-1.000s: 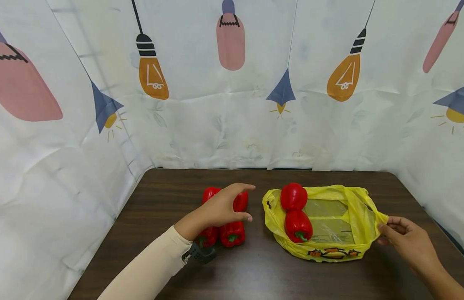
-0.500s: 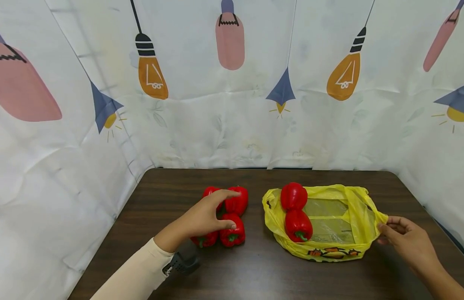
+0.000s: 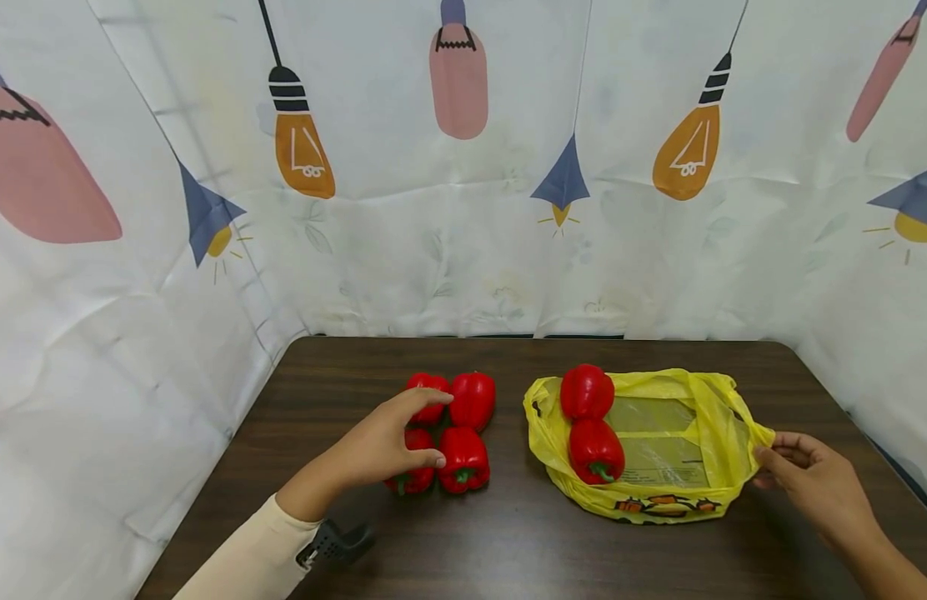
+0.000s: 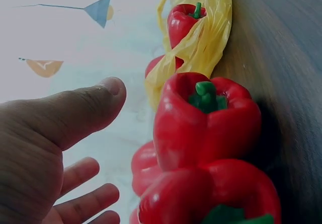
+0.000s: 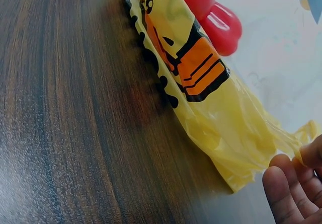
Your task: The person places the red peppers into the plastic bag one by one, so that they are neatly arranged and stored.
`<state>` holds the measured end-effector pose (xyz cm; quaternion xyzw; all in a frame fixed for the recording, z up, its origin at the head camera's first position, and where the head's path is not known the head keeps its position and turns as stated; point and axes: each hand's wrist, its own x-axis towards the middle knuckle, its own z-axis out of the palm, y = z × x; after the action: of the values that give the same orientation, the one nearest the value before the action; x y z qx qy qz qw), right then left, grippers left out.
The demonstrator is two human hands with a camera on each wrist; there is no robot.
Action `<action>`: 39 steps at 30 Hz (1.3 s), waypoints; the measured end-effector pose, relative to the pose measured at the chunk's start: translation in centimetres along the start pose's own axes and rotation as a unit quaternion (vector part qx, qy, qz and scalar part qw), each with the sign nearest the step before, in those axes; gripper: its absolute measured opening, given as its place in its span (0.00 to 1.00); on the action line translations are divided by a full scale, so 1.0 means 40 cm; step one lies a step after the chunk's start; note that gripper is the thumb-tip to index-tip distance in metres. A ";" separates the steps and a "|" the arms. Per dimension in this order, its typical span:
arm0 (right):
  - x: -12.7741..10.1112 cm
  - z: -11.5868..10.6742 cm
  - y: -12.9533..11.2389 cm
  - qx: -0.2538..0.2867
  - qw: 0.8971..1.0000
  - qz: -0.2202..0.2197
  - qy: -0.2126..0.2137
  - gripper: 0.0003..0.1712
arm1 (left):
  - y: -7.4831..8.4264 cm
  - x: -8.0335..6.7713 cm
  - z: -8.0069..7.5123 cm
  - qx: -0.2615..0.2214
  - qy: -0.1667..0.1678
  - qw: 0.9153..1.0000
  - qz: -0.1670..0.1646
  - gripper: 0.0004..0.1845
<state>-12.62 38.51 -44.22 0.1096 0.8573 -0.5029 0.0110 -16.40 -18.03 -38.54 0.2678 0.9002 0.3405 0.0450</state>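
Observation:
Several red bell peppers lie in a cluster left of centre on the dark wooden table [image 3: 508, 533]; the front right pepper [image 3: 463, 458] [image 4: 206, 118] has its green stem towards me. My left hand [image 3: 433, 429] [image 4: 75, 113] hovers over the front left pepper [image 3: 413, 477], fingers spread and thumb out, holding nothing. A yellow plastic bag [image 3: 658, 500] [image 5: 201, 83] [image 4: 211, 38] lies open to the right with two red peppers [image 3: 596, 450] [image 3: 587, 392] at its left end. My right hand [image 3: 767, 462] [image 5: 287, 194] pinches the bag's right edge.
A white curtain [image 3: 463, 250] printed with bulbs and lamps closes off the back and both sides of the table. A dark wrist strap [image 3: 332, 542] sits by my left sleeve. Bare wood shows along the table's front.
My left hand has drawn back towards me and to the left, uncovering the rear right pepper. My right hand and the bag have stayed put.

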 end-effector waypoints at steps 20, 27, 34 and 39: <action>-0.004 0.001 -0.003 -0.003 1.000 -0.002 0.009 0.30 | -0.086 -0.093 -0.028 -0.026 0.006 0.999 -0.038 0.38; -0.004 0.004 0.001 -0.002 1.000 -0.011 0.010 0.30 | -0.123 -0.108 -0.025 -0.048 -0.008 0.997 -0.065 0.39; -0.004 0.005 0.000 -0.001 1.000 -0.006 0.010 0.29 | -0.151 -0.111 -0.013 -0.072 -0.021 0.995 -0.066 0.40; -0.004 0.007 -0.001 0.001 1.000 0.001 0.011 0.29 | -0.164 -0.114 -0.006 -0.079 -0.031 0.995 -0.061 0.39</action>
<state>-12.49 38.25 -44.31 0.1159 0.8569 -0.5022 0.0013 -15.54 -24.59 -43.00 0.2185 0.8831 0.3991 0.1146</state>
